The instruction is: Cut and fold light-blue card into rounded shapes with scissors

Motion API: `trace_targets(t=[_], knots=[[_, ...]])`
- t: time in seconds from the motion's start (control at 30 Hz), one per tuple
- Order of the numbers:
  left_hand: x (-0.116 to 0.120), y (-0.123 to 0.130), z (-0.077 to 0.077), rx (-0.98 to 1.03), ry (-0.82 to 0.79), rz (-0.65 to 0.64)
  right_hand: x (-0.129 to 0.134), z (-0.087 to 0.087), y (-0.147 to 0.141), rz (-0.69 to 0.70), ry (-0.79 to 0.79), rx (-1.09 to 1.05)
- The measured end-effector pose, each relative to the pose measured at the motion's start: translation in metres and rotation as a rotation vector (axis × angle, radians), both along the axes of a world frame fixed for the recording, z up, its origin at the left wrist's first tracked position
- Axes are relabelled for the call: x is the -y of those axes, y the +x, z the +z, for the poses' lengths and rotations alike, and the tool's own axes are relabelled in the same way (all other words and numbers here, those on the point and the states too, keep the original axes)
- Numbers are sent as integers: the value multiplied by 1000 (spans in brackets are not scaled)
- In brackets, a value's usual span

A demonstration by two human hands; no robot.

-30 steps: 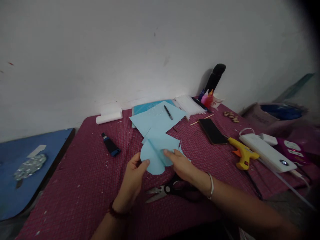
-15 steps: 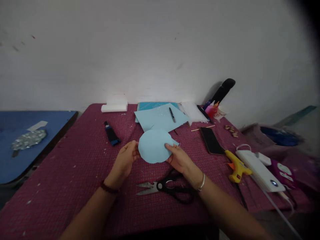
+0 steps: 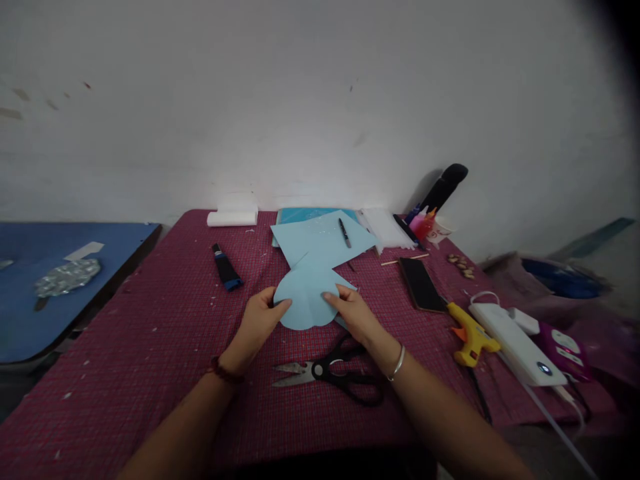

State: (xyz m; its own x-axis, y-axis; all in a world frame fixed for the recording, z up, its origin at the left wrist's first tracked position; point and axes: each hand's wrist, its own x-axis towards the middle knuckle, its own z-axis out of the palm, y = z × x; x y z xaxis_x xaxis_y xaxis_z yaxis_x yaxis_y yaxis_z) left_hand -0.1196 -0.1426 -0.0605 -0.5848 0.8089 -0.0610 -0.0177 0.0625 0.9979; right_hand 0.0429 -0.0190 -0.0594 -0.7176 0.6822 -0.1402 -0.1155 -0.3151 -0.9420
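Left hand (image 3: 257,321) and right hand (image 3: 356,316) each pinch one side of a rounded light-blue paper cutout (image 3: 303,297), thumbs on top, held over a red checked tablecloth (image 3: 165,347) just beyond open scissors (image 3: 319,372). It looks light, thin and easily creased; opposite edges, gripped gently, seem the best hold.

Both hands (image 3: 257,325) (image 3: 357,316) pinch, thumbs (image 3: 283,308) uppermost, forearms (image 3: 183,419) angled inward.
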Motion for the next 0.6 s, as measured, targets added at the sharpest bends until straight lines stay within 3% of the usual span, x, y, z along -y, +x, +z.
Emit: trace_targets(t=[0.17,0.37,0.47,0.53,0.6], knots=[[0,-3,-6,-15,13,-9,-4,-1,0,-85,213,64],[0,0,-2,34,49,27,-4,0,0,-117,198,65],[1,0,7,246,115,35,-3,0,0,-140,151,48],[2,0,12,466,146,-56,-2,2,0,-148,101,29],[3,2,14,564,158,-142,0,3,-1,-143,39,12]])
